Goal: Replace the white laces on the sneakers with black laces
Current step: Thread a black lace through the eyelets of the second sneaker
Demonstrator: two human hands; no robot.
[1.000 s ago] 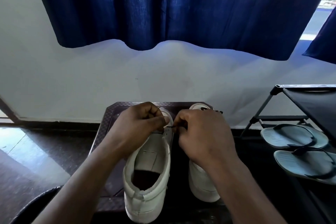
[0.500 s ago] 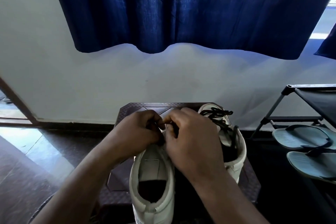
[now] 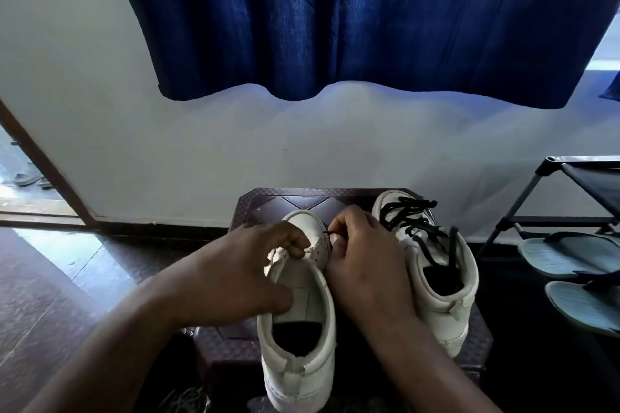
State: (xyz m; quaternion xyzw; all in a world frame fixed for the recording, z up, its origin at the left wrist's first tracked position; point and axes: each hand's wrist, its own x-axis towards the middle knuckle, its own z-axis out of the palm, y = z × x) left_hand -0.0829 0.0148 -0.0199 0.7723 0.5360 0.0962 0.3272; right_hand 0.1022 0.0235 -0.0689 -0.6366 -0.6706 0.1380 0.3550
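Two white sneakers stand on the dark patterned desk [image 3: 292, 203], toes pointing at the pale wall, and I place everything else from the unlaced sneaker [image 3: 302, 345], whose heel faces me. My left hand [image 3: 235, 275] comes in from that sneaker's left; its grip is clenched on the upper, fingers curled over the eyelet flap and thumb lying across the tongue. My right hand [image 3: 365, 265] is pressed against the sneaker's right side, its grip pinching the thin end of a black lace [image 3: 330, 234] right at the front eyelets; I cannot tell which eyelet the end meets. Just beyond my right hand, to the right of the unlaced sneaker, stands the laced sneaker [image 3: 446, 305], its black lacing [image 3: 412, 221] crossed loosely up the front with the ends hanging into its opening. Well to the right of the unlaced sneaker stands a black shoe rack [image 3: 587, 174], with pale flip-flops [image 3: 570, 251] on its lower shelf. Behind and above the unlaced sneaker, a deep blue curtain [image 3: 335, 10] hangs partway down the wall.
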